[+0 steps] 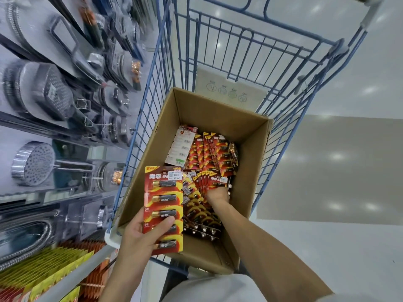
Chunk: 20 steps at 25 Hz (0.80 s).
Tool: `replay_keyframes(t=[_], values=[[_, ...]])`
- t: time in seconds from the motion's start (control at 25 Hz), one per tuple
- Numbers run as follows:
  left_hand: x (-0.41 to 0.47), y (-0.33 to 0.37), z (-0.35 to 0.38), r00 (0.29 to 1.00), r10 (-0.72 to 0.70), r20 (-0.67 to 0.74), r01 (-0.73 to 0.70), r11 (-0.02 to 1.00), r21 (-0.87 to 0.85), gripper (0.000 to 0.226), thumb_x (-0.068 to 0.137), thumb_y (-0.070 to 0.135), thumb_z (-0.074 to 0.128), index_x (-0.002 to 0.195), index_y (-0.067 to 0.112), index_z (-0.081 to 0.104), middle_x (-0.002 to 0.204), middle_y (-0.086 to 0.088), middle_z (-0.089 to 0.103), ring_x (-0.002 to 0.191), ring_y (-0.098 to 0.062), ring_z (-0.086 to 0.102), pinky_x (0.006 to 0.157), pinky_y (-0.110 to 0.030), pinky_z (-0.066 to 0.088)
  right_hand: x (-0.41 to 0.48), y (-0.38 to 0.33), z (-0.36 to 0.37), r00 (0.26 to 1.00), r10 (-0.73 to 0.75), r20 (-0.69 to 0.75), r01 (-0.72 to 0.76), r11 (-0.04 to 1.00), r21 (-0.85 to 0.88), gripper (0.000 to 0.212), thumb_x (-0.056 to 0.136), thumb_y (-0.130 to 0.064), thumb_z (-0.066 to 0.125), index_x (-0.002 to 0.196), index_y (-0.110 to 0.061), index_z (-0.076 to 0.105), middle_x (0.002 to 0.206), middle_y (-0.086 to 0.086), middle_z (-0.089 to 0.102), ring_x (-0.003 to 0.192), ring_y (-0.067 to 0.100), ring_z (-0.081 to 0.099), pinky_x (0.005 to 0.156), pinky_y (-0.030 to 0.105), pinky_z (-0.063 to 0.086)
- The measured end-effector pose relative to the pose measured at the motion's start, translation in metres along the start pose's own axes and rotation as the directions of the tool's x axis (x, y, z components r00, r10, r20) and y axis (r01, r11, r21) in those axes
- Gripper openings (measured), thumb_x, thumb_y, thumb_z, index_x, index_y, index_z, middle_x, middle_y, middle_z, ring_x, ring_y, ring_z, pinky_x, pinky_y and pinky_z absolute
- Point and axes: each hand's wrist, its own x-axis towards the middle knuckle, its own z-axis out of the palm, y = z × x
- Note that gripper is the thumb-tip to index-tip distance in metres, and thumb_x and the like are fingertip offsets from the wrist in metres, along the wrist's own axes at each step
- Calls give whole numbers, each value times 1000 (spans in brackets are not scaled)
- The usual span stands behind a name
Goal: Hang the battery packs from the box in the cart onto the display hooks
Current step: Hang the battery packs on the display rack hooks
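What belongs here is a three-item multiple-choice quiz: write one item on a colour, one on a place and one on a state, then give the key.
1. The wire shopping cart is: A blue; B green; C black.
2. The brown cardboard box sits: A on the floor; B inside the cart; C on a shelf.
3. The left hand is: A open and empty; B on the cart handle; C gripping a red battery pack.

Key: A, its bars show blue. B, the cart's bars stand around the box. C, the thumb and fingers curl round the pack's lower part.
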Motion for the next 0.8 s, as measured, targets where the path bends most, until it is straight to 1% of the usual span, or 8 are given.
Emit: replay_keyframes(t=[0.08,0.16,0.28,0.36,0.44,0.48,0.64,0.8], values=[[1,-6,2,1000,-13,8,13,1000,18,41,79,20,84,118,27,71,100,-4,81,88,-26,79,76,-44,63,2,2,8,998,38,-51,-39,999,-13,79,97,-29,69,155,3,24,154,20,42,138,37,47,110,40,43],[1,-9,4,999,-31,11,31,999,28,46,75,25,86,118,28,71,100,-2,81,89,-24,79,80,-47,63,7,6,15,995,19,-98,-26,997,-70,94,92,-30,75,158,2,16,160,22,33,145,38,39,115,46,37],[3,-13,4,999,-48,12,48,999,20,48,72,28,86,117,29,70,99,1,81,88,-22,79,80,-47,63,11,11,20,991,-31,-134,17,995,-103,105,83,-34,84,158,-2,18,159,21,32,148,39,32,117,51,34],[2,-14,1,999,-49,9,49,998,25,50,71,31,86,117,30,69,99,2,81,89,-20,79,82,-47,64,10,15,22,980,-97,-175,68,984,-167,107,77,-43,88,156,-4,26,157,19,33,146,38,33,114,51,36],[3,-15,-3,999,-48,-1,48,999,25,51,71,31,87,118,30,69,99,2,80,89,-21,79,84,-48,63,9,18,21,946,-230,-229,156,941,-301,103,71,-52,89,150,-8,37,152,16,41,140,35,39,111,49,40],[3,-15,-5,999,-43,-4,43,999,24,49,72,30,87,118,30,69,99,2,81,89,-21,79,83,-47,63,10,20,20,929,-277,-244,196,930,-310,99,69,-53,90,145,-10,42,148,14,45,137,34,43,108,49,41],[1,-11,-15,1000,-15,-19,15,1000,6,47,74,25,87,118,27,71,99,-1,81,89,-24,79,81,-48,63,13,18,9,905,-366,-216,372,928,-16,64,73,-36,91,117,-21,48,124,4,58,119,29,58,100,51,51],[-5,-5,-22,999,35,-26,-37,998,-56,45,75,26,84,119,26,72,100,-4,81,90,-27,79,82,-48,62,-4,-7,-14,854,-493,-166,515,847,134,37,89,-24,79,120,-20,58,114,-4,66,115,21,64,102,41,52]])
